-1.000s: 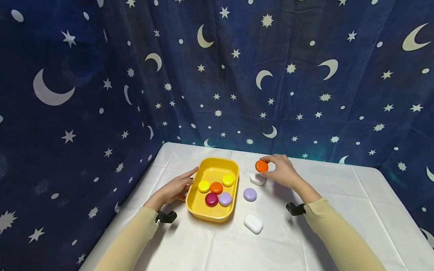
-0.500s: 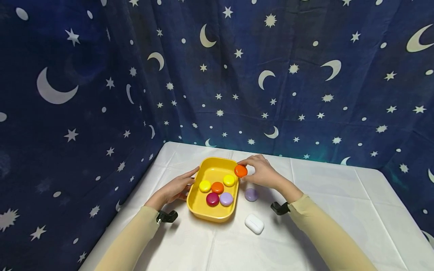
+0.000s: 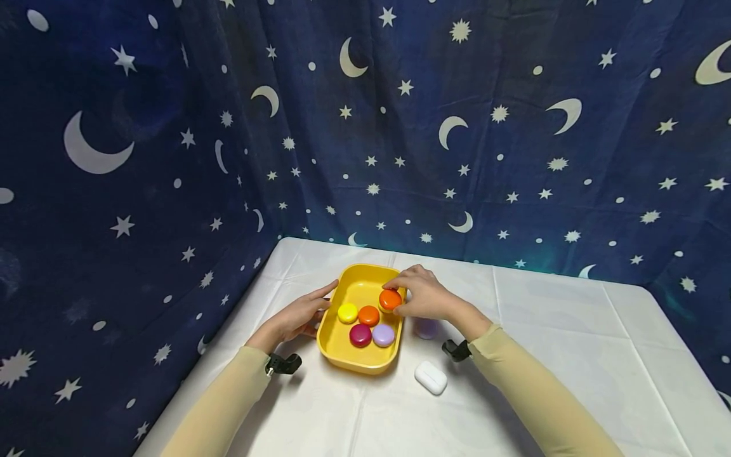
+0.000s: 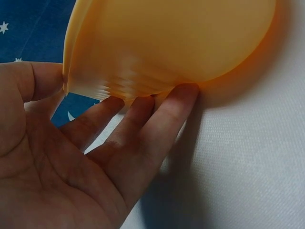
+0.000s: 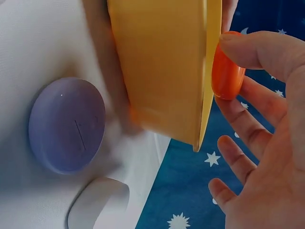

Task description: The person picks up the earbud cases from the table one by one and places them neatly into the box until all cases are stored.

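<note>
Orange disc (image 3: 390, 299) pinched in right hand (image 3: 425, 297) grip above yellow tray (image 3: 346, 355).

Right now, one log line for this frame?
right hand: pinches orange disc over yellow tray | left hand: open against tray side | purple disc, white case: on table

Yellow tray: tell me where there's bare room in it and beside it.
Inside the yellow tray, the far end and near end are bare; the discs crowd the middle, where the right hand holds an orange disc. The tablecloth right of the white case is bare.
</note>
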